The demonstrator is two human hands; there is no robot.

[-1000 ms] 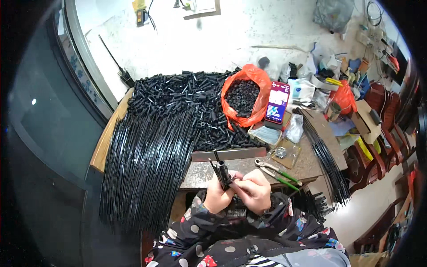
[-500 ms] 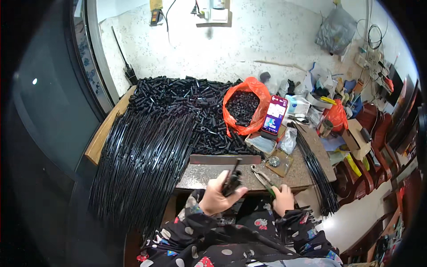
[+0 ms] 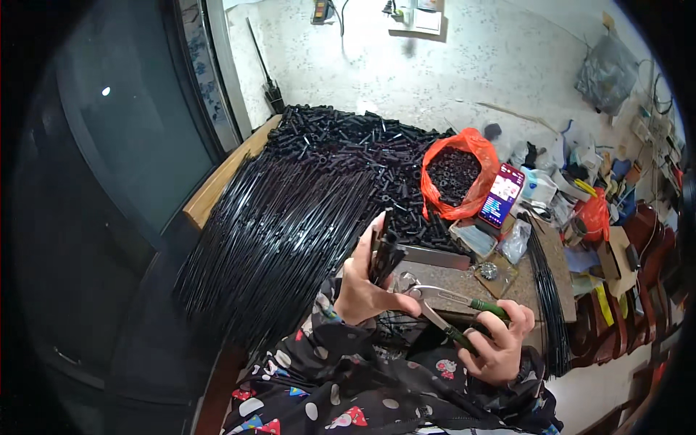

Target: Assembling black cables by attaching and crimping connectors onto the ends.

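Note:
My left hand (image 3: 357,293) is wrapped round a few black tube-like parts (image 3: 386,259) held roughly upright above the front edge of the table. Gripped in my right hand (image 3: 502,348) are metal pliers (image 3: 444,293) with green handles, which are spread apart. The pliers' head sits beside my left thumb, close under the tubes; whether it touches them is hard to tell. Beyond my left hand, long thin black rods (image 3: 283,214) lie in a dense sheet that overhangs the table. A wide heap of short black tubes (image 3: 341,134) covers the table's far side.
An orange-red bag (image 3: 487,154) of small black rings stands right of the heap, next to a lit phone (image 3: 502,194). A metal strip (image 3: 435,257) borders the heap's front. Another rod bundle (image 3: 545,290) lies at the right, near stacked wooden chairs (image 3: 638,254) and clutter.
My right hand has lifted the pliers off the table and brought them to my left hand, with their handles now spread. My left hand has turned the black parts. The view has shifted.

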